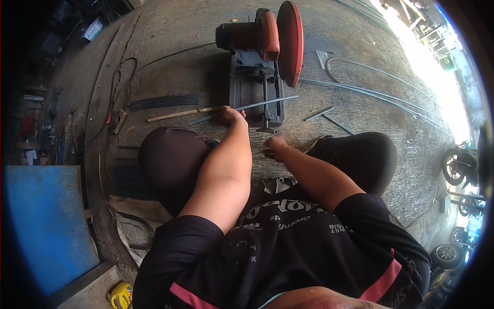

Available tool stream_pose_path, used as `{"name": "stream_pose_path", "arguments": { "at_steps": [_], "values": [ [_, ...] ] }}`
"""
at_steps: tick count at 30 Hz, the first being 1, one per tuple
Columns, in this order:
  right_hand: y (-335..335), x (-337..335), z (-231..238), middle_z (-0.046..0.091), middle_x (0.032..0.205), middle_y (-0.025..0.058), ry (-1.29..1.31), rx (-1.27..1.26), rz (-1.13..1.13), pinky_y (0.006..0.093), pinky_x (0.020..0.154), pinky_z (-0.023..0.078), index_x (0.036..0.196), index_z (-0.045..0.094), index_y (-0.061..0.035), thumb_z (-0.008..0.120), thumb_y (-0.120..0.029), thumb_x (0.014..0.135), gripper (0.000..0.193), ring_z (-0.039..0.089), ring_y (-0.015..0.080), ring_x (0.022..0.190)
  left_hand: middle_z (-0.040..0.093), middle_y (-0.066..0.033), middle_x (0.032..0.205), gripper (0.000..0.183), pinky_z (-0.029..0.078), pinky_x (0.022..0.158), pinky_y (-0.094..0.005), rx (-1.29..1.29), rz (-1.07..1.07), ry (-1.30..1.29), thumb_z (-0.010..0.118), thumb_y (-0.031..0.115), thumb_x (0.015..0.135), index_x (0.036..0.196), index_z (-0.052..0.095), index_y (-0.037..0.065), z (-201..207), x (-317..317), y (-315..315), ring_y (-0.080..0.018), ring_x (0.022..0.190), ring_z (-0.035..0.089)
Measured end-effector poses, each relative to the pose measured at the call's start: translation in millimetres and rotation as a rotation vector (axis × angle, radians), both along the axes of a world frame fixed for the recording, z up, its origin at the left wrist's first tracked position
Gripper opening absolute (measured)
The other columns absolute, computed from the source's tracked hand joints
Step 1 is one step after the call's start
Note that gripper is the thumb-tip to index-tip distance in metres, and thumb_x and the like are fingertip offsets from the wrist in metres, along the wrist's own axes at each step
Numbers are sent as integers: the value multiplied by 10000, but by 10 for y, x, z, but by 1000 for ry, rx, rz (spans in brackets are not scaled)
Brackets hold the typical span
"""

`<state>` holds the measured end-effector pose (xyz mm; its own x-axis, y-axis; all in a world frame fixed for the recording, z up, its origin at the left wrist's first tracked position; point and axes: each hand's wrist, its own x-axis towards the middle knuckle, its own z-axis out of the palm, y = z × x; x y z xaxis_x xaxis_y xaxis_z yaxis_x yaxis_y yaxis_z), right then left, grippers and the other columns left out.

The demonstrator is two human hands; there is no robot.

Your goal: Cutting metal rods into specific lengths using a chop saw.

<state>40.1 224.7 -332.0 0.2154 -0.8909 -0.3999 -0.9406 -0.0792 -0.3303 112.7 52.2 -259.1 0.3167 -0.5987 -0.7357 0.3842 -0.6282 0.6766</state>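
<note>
I squat on a concrete floor facing a chop saw (257, 67) with a red motor housing and a red blade guard (289, 41). A thin grey metal rod (262, 104) lies across the saw's base, slanting from lower left to upper right. My left hand (230, 116) is closed around this rod just left of the base. My right hand (277, 145) is lower, near the handle of the saw's vise screw (267, 130), with fingers curled; whether it grips anything cannot be told.
A bundle of dark cut rods (164, 101) and a wooden stick (177, 114) lie left of the saw. Long bent rods (381, 95) run off to the right. A blue panel (46, 226) lies at lower left. Motorcycles (455, 167) stand at far right.
</note>
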Motion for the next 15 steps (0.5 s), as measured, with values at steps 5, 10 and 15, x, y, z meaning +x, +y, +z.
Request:
{"name": "stream_pose_path", "arguments": {
  "at_steps": [5,10,15],
  "values": [
    [-35,522,270,682,1081,94,-529,331,-78,417,802,529,1150,672,-155,599,-184,830,330,668,256,970,580,-129,701,245,442,385,-290,-15,-26,-3,447,270,886,917,524,39,-31,-5,14,-215,438,551],
    [145,-35,163,690,1036,67,54,385,-246,384,794,543,1101,688,-128,610,-222,846,282,662,214,949,585,-129,705,253,445,383,-288,-4,-36,-19,424,274,902,936,532,47,-10,9,-10,-214,436,558],
    [81,-370,-71,678,1057,52,254,385,-308,415,850,520,1103,681,-137,700,-290,816,326,641,203,977,582,-122,704,262,444,378,-286,-2,-68,-23,404,282,915,953,533,58,-26,12,4,-214,439,560]
  ]
}}
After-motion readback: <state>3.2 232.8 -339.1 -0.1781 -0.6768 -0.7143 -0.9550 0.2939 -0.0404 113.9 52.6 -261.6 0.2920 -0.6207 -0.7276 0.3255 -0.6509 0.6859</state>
